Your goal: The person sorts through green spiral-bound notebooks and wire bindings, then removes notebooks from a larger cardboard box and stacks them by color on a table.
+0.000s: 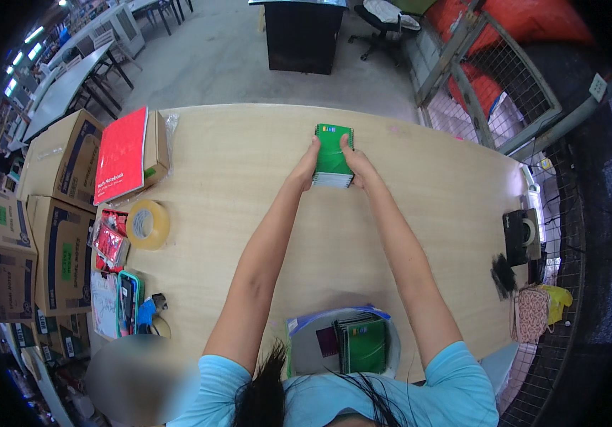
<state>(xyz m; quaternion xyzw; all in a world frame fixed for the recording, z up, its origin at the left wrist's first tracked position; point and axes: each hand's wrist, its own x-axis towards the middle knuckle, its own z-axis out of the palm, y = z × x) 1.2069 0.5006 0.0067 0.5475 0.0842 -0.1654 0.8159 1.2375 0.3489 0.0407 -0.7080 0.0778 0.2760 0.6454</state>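
Observation:
Both my arms stretch out over the table [213, 164]. Between my hands is a stack of green spiral notebooks [331, 153], its page edges facing me. My left hand [305, 168] grips the left side of the stack, and my right hand [360, 164] grips the right side with its thumb on the top cover. The fingers under the stack are hidden. Close to my body is a grey bin with a blue rim [307, 349]. More green notebooks [365, 345] stand in it beside a dark maroon one [327, 341].
On the left are cardboard boxes [64, 245], a red notebook [121, 155] leaning on a small carton, a tape roll [148, 224] and a teal tray of pens [129, 302]. A black device [521, 236] and a patterned pouch [531, 313] lie at the right edge, beside wire mesh [512, 92].

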